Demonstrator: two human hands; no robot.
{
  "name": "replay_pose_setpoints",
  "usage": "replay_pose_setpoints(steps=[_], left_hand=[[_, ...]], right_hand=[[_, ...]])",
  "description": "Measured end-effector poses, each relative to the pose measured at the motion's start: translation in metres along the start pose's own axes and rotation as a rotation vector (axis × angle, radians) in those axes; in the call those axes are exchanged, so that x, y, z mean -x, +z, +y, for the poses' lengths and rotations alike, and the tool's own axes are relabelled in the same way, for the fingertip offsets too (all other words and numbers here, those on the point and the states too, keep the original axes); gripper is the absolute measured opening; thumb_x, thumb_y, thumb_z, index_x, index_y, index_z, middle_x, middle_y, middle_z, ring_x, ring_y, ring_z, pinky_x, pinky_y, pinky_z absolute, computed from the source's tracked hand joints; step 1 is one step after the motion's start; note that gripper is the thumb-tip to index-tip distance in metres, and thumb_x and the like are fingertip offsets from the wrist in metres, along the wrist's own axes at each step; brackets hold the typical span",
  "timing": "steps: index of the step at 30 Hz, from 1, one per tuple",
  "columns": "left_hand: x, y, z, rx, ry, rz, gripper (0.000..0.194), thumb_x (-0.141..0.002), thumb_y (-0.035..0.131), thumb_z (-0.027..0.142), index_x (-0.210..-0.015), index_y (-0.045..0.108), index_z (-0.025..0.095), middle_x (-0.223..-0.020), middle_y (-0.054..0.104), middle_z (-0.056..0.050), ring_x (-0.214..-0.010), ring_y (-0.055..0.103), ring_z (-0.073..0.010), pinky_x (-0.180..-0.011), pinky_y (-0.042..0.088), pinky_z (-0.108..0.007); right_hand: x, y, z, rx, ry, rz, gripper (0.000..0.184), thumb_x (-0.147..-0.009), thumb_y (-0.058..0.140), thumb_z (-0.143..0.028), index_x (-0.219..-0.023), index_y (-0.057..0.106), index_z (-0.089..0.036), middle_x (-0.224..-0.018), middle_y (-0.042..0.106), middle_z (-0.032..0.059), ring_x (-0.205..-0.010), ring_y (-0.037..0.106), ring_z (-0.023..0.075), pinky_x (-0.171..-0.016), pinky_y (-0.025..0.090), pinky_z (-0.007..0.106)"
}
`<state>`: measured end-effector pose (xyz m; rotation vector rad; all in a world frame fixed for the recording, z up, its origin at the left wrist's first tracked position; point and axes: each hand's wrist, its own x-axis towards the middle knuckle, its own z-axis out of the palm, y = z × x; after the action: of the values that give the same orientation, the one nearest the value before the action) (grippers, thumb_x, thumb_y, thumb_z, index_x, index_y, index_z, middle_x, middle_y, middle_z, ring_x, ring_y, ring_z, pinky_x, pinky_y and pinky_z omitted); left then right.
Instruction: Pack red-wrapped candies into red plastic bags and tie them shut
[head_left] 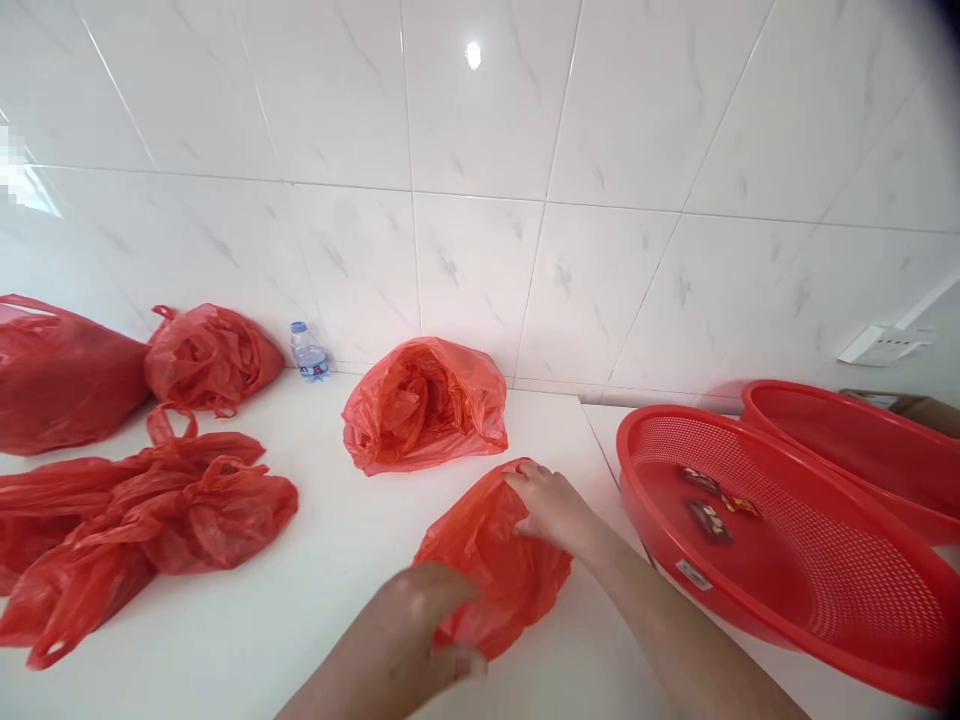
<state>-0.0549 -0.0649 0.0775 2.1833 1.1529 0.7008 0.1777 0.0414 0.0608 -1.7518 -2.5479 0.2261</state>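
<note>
A red plastic bag [495, 570] lies on the white tabletop in front of me with its mouth spread. My right hand [553, 508] touches the bag's far right rim, thumb apart from the fingers and red film showing between them. At the near left edge of the same bag is my left hand [416, 635], blurred by motion, with thumb and fingers apart; I cannot tell whether it touches the film. Just beyond stands another red bag [427, 405], its mouth open toward me and crumpled film inside.
Filled red bags [67, 385] and a knotted red bag [165, 510] sit on the left. A small water bottle [309, 352] stands by the tiled wall. To the right, a red plastic basket [780, 600] holds several small wrapped packets [709, 520]; a second red basket [855, 440] is behind.
</note>
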Motion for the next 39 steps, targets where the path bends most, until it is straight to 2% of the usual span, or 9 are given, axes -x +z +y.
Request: replay_pose_setpoints(steps=[4, 6, 9, 15, 18, 22, 27, 34, 39], left_hand=[[-0.036, 0.002, -0.043, -0.205, -0.140, 0.289, 0.034, -0.074, 0.061, 0.030, -0.108, 0.060, 0.025, -0.126, 0.051, -0.011, -0.115, 0.047, -0.0330, -0.084, 0.046, -0.043], [-0.047, 0.008, -0.059, -0.131, -0.315, 0.266, 0.049, -0.073, 0.061, 0.031, -0.121, 0.051, 0.025, -0.128, 0.049, -0.011, -0.103, 0.055, -0.0296, -0.073, 0.049, -0.038], [-0.059, 0.020, -0.071, 0.124, -0.472, 0.184, 0.045, -0.078, 0.051, 0.031, -0.122, 0.047, 0.025, -0.094, 0.061, -0.004, -0.065, 0.058, -0.0175, -0.055, 0.044, -0.027], [-0.084, 0.038, -0.074, 0.374, -0.467, 0.436, 0.024, -0.078, 0.051, 0.034, -0.098, 0.056, 0.022, -0.071, 0.054, 0.002, -0.061, 0.051, -0.0154, -0.053, 0.040, -0.024], [-0.088, 0.043, -0.075, 0.437, -0.455, 0.506, 0.022, -0.080, 0.051, 0.036, -0.096, 0.056, 0.022, -0.075, 0.057, 0.001, -0.064, 0.052, -0.0155, -0.056, 0.042, -0.024], [-0.083, 0.043, -0.078, 0.451, -0.462, 0.527, 0.017, -0.081, 0.051, 0.037, -0.086, 0.057, 0.021, -0.074, 0.059, 0.001, -0.066, 0.053, -0.0159, -0.058, 0.041, -0.024], [-0.078, 0.043, -0.089, 0.459, -0.502, 0.577, 0.020, -0.081, 0.052, 0.040, -0.082, 0.058, 0.020, -0.070, 0.058, 0.001, -0.064, 0.052, -0.0163, -0.058, 0.041, -0.025], [-0.076, 0.051, -0.090, 0.673, -0.455, 0.491, 0.026, -0.081, 0.056, 0.046, -0.083, 0.056, 0.020, -0.072, 0.058, 0.000, -0.065, 0.053, -0.0163, -0.058, 0.042, -0.024], [-0.076, 0.051, -0.088, 0.843, -0.428, 0.489, 0.027, -0.079, 0.061, 0.045, -0.078, 0.055, 0.019, -0.069, 0.056, 0.002, -0.062, 0.051, -0.0143, -0.056, 0.042, -0.022]], right_hand=[[0.021, -0.003, -0.022, -0.046, -0.008, 0.178, 0.024, -0.086, 0.041, -0.010, -0.098, 0.060, -0.018, -0.100, 0.060, 0.0061, -0.088, 0.055, 0.0157, -0.074, 0.040, 0.027], [0.029, 0.000, -0.038, -0.086, 0.014, 0.161, 0.027, -0.091, 0.035, -0.014, -0.090, 0.062, -0.018, -0.085, 0.060, 0.0043, -0.076, 0.055, 0.0143, -0.068, 0.040, 0.026], [0.035, 0.013, -0.055, -0.147, -0.060, 0.132, 0.020, -0.087, 0.050, -0.032, -0.094, 0.064, -0.020, -0.090, 0.060, 0.0043, -0.081, 0.055, 0.0170, -0.073, 0.042, 0.029], [0.043, 0.018, -0.037, -0.199, -0.124, -0.079, 0.024, -0.077, 0.063, -0.033, -0.099, 0.069, -0.025, -0.101, 0.061, 0.0043, -0.102, 0.052, 0.0235, -0.092, 0.037, 0.036], [0.048, 0.011, -0.023, -0.297, -0.062, -0.079, 0.051, -0.076, 0.063, -0.033, -0.125, 0.054, -0.026, -0.115, 0.060, 0.0052, -0.109, 0.050, 0.0237, -0.095, 0.036, 0.035], [0.046, 0.016, -0.009, -0.288, 0.051, 0.023, 0.047, -0.079, 0.057, -0.028, -0.125, 0.053, -0.021, -0.133, 0.049, 0.0088, -0.121, 0.043, 0.0240, -0.101, 0.032, 0.036], [0.042, 0.026, 0.003, -0.245, 0.042, 0.006, 0.033, -0.069, 0.062, -0.020, -0.101, 0.064, -0.021, -0.119, 0.056, 0.0065, -0.113, 0.048, 0.0246, -0.096, 0.037, 0.036], [0.034, 0.033, -0.014, -0.184, 0.081, 0.276, 0.038, -0.088, 0.047, -0.028, -0.124, 0.055, -0.022, -0.135, 0.048, 0.0092, -0.121, 0.045, 0.0259, -0.102, 0.035, 0.042], [0.020, 0.050, -0.006, -0.164, 0.025, 0.097, 0.043, -0.087, 0.047, -0.024, -0.129, 0.052, -0.026, -0.144, 0.041, 0.0060, -0.133, 0.032, 0.0292, -0.108, 0.024, 0.049]])
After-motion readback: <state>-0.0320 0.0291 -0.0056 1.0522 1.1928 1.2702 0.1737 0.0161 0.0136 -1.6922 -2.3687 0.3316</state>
